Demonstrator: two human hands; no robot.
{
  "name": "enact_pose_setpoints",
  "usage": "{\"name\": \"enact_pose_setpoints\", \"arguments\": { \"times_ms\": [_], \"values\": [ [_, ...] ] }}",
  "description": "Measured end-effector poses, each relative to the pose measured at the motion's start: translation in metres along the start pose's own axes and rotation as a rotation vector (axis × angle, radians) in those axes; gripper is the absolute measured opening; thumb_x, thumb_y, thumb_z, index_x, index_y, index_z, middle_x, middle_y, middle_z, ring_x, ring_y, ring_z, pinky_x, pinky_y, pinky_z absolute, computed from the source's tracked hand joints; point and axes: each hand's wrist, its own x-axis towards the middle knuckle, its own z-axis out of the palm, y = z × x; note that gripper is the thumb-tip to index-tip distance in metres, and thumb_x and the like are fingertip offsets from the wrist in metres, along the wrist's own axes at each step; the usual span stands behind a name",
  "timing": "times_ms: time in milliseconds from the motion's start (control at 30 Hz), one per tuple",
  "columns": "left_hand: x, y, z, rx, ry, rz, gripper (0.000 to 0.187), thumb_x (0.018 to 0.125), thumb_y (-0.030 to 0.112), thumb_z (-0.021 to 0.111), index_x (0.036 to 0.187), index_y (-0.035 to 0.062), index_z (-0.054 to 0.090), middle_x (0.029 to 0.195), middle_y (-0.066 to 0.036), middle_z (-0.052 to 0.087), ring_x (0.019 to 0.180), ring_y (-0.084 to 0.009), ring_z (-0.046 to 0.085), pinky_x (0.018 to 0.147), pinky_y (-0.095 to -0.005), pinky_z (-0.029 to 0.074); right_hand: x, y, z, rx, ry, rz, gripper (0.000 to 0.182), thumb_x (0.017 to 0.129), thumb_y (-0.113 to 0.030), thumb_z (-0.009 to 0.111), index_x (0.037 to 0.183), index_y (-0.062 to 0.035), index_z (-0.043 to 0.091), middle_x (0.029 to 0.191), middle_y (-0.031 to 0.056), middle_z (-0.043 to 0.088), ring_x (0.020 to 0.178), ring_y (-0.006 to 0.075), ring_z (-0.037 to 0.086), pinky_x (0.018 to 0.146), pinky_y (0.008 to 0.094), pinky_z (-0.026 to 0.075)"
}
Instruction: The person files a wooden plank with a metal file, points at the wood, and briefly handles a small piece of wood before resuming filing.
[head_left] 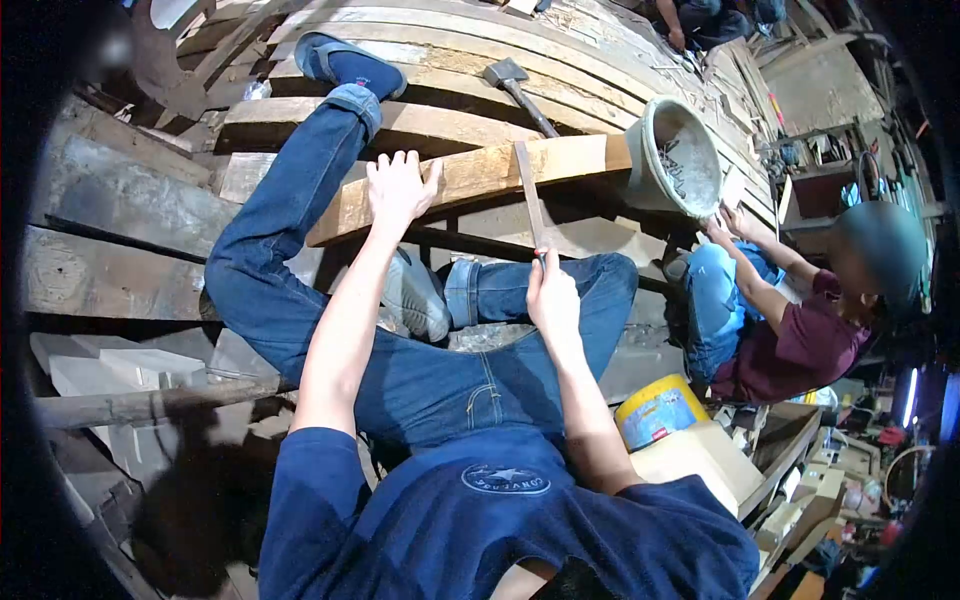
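A long, curved wooden beam [470, 175] lies across in front of me, over my bent leg. My left hand [399, 189] rests on its left part, fingers laid over the wood and thumb apart. In my right hand [552, 300] is a chisel [530, 192] with a long flat blade, held by its handle. The blade points away from me, and its tip overlaps the beam's upper face. Beyond the beam, a mallet [507, 76] with a dark block head lies on the planks. At the beam's right end stands a grey bucket [680, 160] with small pieces inside.
Curved planks [440, 35] form the floor ahead. A person in a maroon shirt [800, 345] sits at the right, hands near the bucket. Another person [705, 22] crouches at the far top. A yellow tub [655, 410] stands beside my right arm. Stacked timber [120, 280] lies left.
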Motion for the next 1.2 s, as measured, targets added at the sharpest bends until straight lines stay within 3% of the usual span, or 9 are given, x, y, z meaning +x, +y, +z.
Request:
{"name": "enact_pose_setpoints", "arguments": {
  "times_ms": [167,267,400,567,667,800,1000,1133,1200],
  "values": [
    [0.001,0.001,-0.006,-0.062,-0.04,-0.011,0.057,0.101,0.056,0.048,0.109,0.0035,0.069,0.113,-0.019,0.069,0.115,-0.038,0.058,0.108,-0.0556,0.036,0.073,0.001,0.03,0.038,-0.006,-0.024,0.028,0.105,-0.027,0.054,0.123,-0.0064,0.053,0.075,0.027,0.069,0.07,0.0477,0.07,0.06,0.0565,0.057],
    [-0.001,-0.002,-0.001,-0.028,0.04,0.029,0.059,0.1,0.058,0.048,0.106,0.004,0.072,0.107,-0.016,0.072,0.107,-0.0355,0.061,0.096,-0.0516,0.042,0.117,-0.009,0.043,-0.026,0.027,-0.004,0.026,0.105,-0.028,0.053,0.121,-0.0068,0.053,0.074,0.0255,0.069,0.07,0.047,0.071,0.06,0.0573,0.057],
    [-0.001,0.0,-0.005,0.005,-0.004,0.022,0.059,0.1,0.059,0.048,0.109,0.0047,0.071,0.109,-0.015,0.071,0.109,-0.0351,0.061,0.098,-0.0518,0.042,0.099,-0.005,0.037,-0.039,0.006,0.001,0.025,0.106,-0.028,0.051,0.12,-0.0078,0.052,0.078,0.0251,0.07,0.07,0.0464,0.071,0.061,0.0578,0.058],
    [-0.001,0.001,-0.008,-0.001,0.015,0.019,0.054,0.101,0.056,0.049,0.105,0.0064,0.07,0.109,-0.015,0.071,0.108,-0.035,0.061,0.097,-0.0522,0.043,0.002,-0.015,0.003,0.04,-0.101,0.072,0.027,0.105,-0.026,0.054,0.125,-0.0091,0.05,0.076,0.0243,0.069,0.068,0.0448,0.071,0.058,0.0555,0.058],
    [0.0,0.002,-0.008,0.011,-0.002,0.009,0.055,0.101,0.057,0.049,0.106,0.0062,0.069,0.111,-0.015,0.07,0.109,-0.0344,0.061,0.098,-0.052,0.043,0.016,-0.019,0.001,-0.03,-0.077,0.019,0.029,0.105,-0.028,0.054,0.126,-0.0093,0.051,0.072,0.0214,0.068,0.064,0.0409,0.071,0.055,0.0517,0.058],
    [-0.002,0.001,-0.003,0.016,0.052,0.038,0.054,0.101,0.056,0.05,0.103,0.0054,0.07,0.108,-0.016,0.071,0.108,-0.0348,0.062,0.097,-0.0524,0.043,0.093,-0.01,0.044,-0.146,0.181,-0.136,0.022,0.104,-0.03,0.056,0.11,-0.0092,0.057,0.066,0.0168,0.065,0.056,0.0349,0.069,0.05,0.0462,0.058],
    [-0.001,-0.003,-0.002,0.01,0.026,0.05,0.058,0.099,0.058,0.049,0.105,0.0048,0.071,0.105,-0.017,0.07,0.105,-0.036,0.06,0.095,-0.0535,0.042,0.118,-0.016,0.059,-0.085,0.01,0.003,0.027,0.104,-0.034,0.054,0.123,-0.0139,0.056,0.071,0.019,0.068,0.067,0.0404,0.071,0.058,0.0534,0.058],
    [-0.002,-0.001,-0.001,0.019,0.026,0.031,0.056,0.101,0.056,0.047,0.106,0.0059,0.071,0.106,-0.015,0.069,0.107,-0.0346,0.06,0.097,-0.0499,0.042,0.083,-0.004,0.062,-0.01,0.146,-0.18,0.025,0.105,-0.028,0.054,0.123,-0.0098,0.053,0.067,0.0189,0.066,0.062,0.0379,0.07,0.051,0.0474,0.056],
    [-0.002,-0.001,0.0,0.025,0.071,0.034,0.055,0.1,0.056,0.048,0.103,0.0059,0.071,0.107,-0.015,0.07,0.107,-0.0341,0.059,0.096,-0.0495,0.042,0.056,-0.009,0.064,-0.06,0.006,-0.052,0.029,0.105,-0.028,0.054,0.125,-0.0076,0.05,0.07,0.0195,0.067,0.062,0.0385,0.07,0.052,0.0481,0.057]
  ]
}}
